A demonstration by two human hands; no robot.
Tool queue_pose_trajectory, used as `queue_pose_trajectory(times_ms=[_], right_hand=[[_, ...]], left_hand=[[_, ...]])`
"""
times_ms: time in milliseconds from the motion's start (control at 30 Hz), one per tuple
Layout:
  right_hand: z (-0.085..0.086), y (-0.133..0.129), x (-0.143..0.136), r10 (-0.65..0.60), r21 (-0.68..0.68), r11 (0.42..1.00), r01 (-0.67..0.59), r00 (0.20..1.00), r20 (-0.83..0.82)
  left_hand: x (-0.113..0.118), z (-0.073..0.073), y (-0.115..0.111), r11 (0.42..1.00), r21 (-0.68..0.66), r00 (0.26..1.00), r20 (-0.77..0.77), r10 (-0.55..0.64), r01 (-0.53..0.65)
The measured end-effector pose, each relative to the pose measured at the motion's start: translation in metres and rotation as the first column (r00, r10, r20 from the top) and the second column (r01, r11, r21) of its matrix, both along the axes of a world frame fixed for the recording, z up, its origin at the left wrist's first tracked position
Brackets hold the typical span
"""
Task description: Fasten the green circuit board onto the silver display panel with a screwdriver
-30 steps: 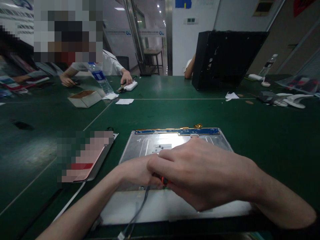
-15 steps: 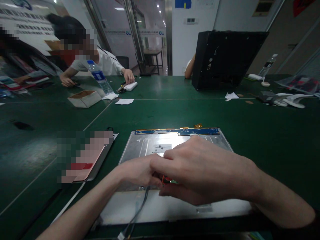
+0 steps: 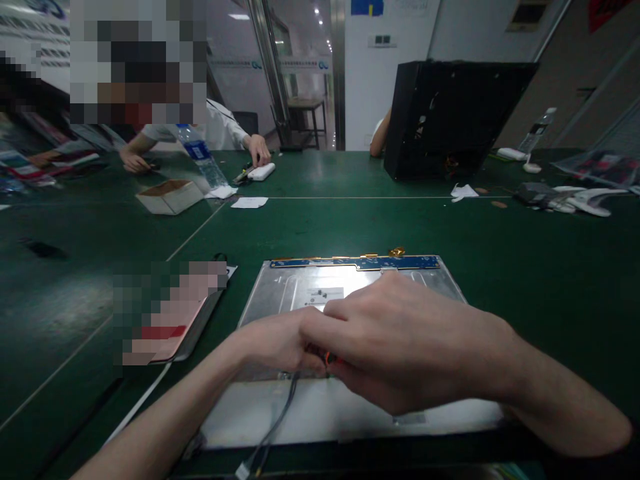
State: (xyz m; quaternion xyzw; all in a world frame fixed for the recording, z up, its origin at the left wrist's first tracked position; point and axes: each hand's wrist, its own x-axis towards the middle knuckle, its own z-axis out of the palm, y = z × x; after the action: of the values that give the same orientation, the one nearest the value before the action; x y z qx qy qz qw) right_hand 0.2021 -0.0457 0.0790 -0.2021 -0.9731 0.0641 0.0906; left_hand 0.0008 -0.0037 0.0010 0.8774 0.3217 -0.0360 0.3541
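A flat display panel point(image 3: 265, 300) lies metal back up in front of me, with a blue circuit strip point(image 3: 320, 263) along its far edge. Over its middle, my right hand point(image 3: 405, 340) is closed around a small red-and-black tool point(image 3: 330, 358), mostly hidden by the fingers. My left hand point(image 3: 277, 340) rests low on the panel with its fingers curled against the right hand; what they pinch is hidden. A dark cable point(image 3: 284, 410) runs from beneath the left hand over the white near strip point(image 3: 240, 423). Small dark bits point(image 3: 319, 294) lie on the panel's label.
To the left lies a pink-backed phone point(image 3: 185, 327) with a white cable. Farther off are an open white box point(image 3: 173, 200), a water bottle point(image 3: 203, 157) and a large black casing point(image 3: 450, 120). A person's hand point(image 3: 259, 150) touches a white object across the table.
My right hand's lower fingers have curled further around the tool, so less of it shows. My left hand stays in place. Across the table, the person's hand has shifted slightly.
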Motion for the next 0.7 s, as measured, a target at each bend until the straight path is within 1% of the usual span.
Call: queue_pose_trajectory(times_ms=[133,300,400,467,567,633,700], right_hand=[[0.000,0.000,0.000,0.038,-0.003,0.999,-0.038,0.999,-0.031],[0.001,0.000,0.000,-0.015,0.018,1.000,0.015,1.000,-0.009],[0.000,0.001,0.000,-0.025,0.027,0.999,0.025,1.000,0.015],[0.000,0.001,0.000,-0.015,0.036,0.999,0.015,1.000,0.013],[0.000,0.000,-0.001,0.018,0.027,0.999,-0.018,1.000,-0.009],[0.000,0.000,-0.001,0.013,0.024,1.000,-0.013,1.000,-0.019],[0.000,0.000,-0.002,-0.014,0.024,1.000,0.014,1.000,-0.012]], left_hand=[[0.001,0.003,0.000,1.000,-0.001,1.000,0.021,-0.016,0.016],[-0.004,-0.008,0.004,0.997,-0.068,0.999,-0.042,-0.028,0.025],[-0.004,-0.008,0.004,0.994,-0.101,0.998,-0.052,-0.041,0.036],[-0.002,-0.004,0.002,0.997,-0.081,0.998,-0.064,-0.024,0.019],[0.000,0.001,0.000,1.000,-0.024,1.000,-0.030,0.002,-0.002],[-0.001,0.001,0.000,1.000,-0.018,1.000,-0.021,0.001,-0.001],[-0.002,-0.002,0.001,0.999,-0.035,0.999,-0.043,-0.021,0.019]])
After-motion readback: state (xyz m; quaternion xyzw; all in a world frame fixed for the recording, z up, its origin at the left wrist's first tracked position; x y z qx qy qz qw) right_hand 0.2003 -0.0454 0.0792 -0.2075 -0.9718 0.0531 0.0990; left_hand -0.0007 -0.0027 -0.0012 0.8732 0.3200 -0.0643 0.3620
